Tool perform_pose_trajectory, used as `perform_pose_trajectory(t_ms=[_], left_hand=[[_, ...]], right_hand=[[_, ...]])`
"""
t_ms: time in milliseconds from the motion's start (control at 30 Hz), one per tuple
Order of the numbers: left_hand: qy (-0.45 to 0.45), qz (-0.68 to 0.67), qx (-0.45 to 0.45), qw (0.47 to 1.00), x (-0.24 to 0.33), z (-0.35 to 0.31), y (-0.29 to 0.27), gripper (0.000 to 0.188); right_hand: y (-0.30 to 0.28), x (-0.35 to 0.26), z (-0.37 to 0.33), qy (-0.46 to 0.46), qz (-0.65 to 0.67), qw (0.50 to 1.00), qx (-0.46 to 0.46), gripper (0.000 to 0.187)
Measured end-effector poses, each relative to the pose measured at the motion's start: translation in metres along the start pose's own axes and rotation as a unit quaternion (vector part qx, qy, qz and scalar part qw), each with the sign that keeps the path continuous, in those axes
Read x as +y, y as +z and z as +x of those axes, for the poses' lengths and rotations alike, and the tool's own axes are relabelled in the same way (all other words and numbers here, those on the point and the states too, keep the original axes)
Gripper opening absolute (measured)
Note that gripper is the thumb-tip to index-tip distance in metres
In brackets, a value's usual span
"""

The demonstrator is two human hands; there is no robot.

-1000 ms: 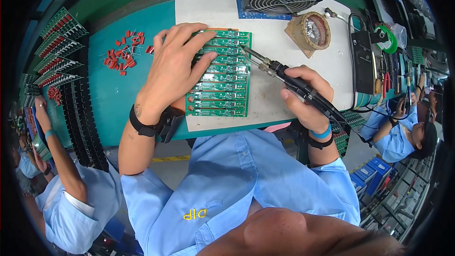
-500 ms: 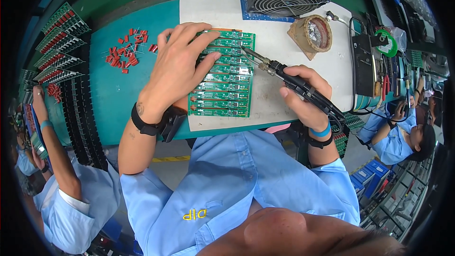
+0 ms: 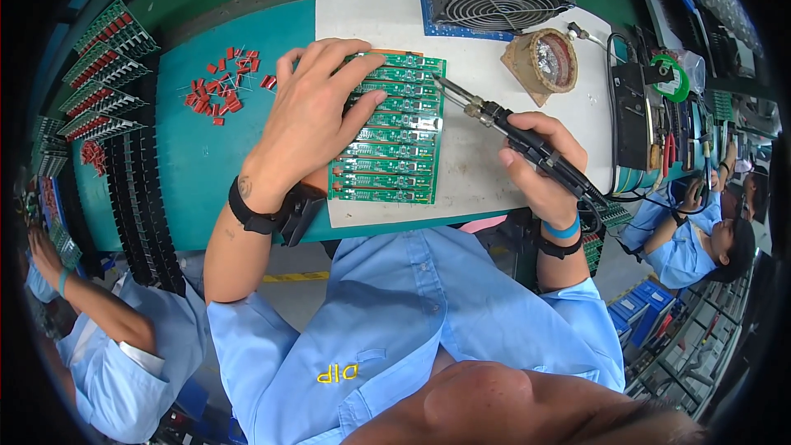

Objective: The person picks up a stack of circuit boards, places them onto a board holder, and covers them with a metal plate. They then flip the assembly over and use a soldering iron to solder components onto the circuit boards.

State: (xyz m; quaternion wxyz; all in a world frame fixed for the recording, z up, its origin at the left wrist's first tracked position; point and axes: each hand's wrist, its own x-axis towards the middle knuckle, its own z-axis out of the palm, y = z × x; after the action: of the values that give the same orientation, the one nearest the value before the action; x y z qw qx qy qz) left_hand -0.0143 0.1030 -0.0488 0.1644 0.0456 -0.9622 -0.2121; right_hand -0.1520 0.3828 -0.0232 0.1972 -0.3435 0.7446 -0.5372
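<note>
A panel of several green circuit-board strips (image 3: 395,147) lies on the white sheet in front of me. My left hand (image 3: 315,103) rests over its upper left part, fingers spread, the thumb and fingertips touching the boards. In my right hand (image 3: 547,166) is a black soldering iron (image 3: 527,145) with a thin metal guide tube along its front. Its tip points at the panel's upper right edge, near the second strip; whether it touches cannot be made out. Orange-brown material shows at the panel's top edge and under my left wrist.
Loose red components (image 3: 216,97) with wire leads lie left on the teal mat (image 3: 185,189). Beyond stand racked boards (image 3: 107,74). A black fan (image 3: 503,2) and a round tin (image 3: 544,62) sit at the back. Right is a black holder (image 3: 633,115) with cables. Co-workers are on both sides.
My right hand and the soldering iron have drawn a little to the right, taking the tip toward the panel's edge. The left co-worker's arm has pulled back, a green board near the hand.
</note>
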Motion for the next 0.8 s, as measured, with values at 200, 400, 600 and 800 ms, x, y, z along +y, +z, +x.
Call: perform_pose_trajectory(t_ms=[200, 400, 600, 800], left_hand=[[-0.001, -0.003, 0.001, 1.000, 0.000, 0.000, 0.000, 0.037], [0.001, -0.008, 0.006, 1.000, -0.001, 0.000, 0.002, 0.036], [-0.001, -0.002, 0.001, 1.000, 0.000, 0.000, 0.000, 0.036], [0.002, -0.020, 0.014, 1.000, -0.001, -0.001, 0.003, 0.034]], right_hand=[[0.002, 0.001, 0.008, -0.019, -0.004, 1.000, -0.012, 0.040], [0.004, 0.001, 0.012, 0.003, 0.004, 1.000, -0.007, 0.040], [0.005, 0.002, 0.014, 0.016, 0.006, 1.000, -0.008, 0.040], [0.006, 0.001, 0.014, 0.016, 0.000, 1.000, -0.010, 0.040]])
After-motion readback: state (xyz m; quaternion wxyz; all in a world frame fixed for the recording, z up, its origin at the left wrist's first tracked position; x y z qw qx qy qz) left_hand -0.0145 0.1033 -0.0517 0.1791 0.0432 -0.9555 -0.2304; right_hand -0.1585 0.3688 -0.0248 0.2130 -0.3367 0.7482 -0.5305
